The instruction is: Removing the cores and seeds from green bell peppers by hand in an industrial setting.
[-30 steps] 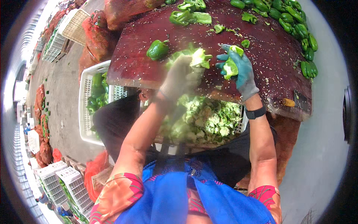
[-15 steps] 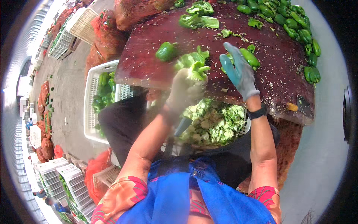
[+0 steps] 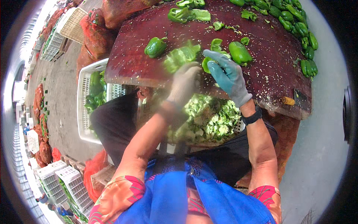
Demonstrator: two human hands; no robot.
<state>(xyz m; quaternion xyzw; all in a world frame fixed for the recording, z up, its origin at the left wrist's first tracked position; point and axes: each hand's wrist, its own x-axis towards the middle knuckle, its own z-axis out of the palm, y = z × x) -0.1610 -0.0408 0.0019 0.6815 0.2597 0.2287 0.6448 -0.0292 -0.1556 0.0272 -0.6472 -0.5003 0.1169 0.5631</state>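
Observation:
My left hand point(image 3: 183, 85), in a pale glove and blurred, is closed on a cut-open green bell pepper point(image 3: 182, 56) over the near edge of the dark red table point(image 3: 138, 67). Close by, my right hand point(image 3: 230, 76) wears a grey and teal glove; its fingers are apart. A light green pepper piece point(image 3: 206, 65) shows beside its thumb, partly hidden. Whole green peppers lie on both sides: one pepper point(image 3: 156, 47) to the left and another pepper point(image 3: 239, 53) beyond my right hand. Below the table edge, pale green pepper cores point(image 3: 220, 118) fill a container between my legs.
Opened pepper halves point(image 3: 188, 15) lie at the far side, and a pile of green peppers point(image 3: 291, 16) lines the far right edge. A knife with a yellowish handle point(image 3: 288, 100) rests at the near right corner. A white crate point(image 3: 82, 104) of peppers stands left, near red mesh sacks point(image 3: 95, 35).
The view has shifted slightly, so the table appears further left and up. My left hand, with the cut pepper, has moved a little left. My right hand has come nearer, its fingers more bent.

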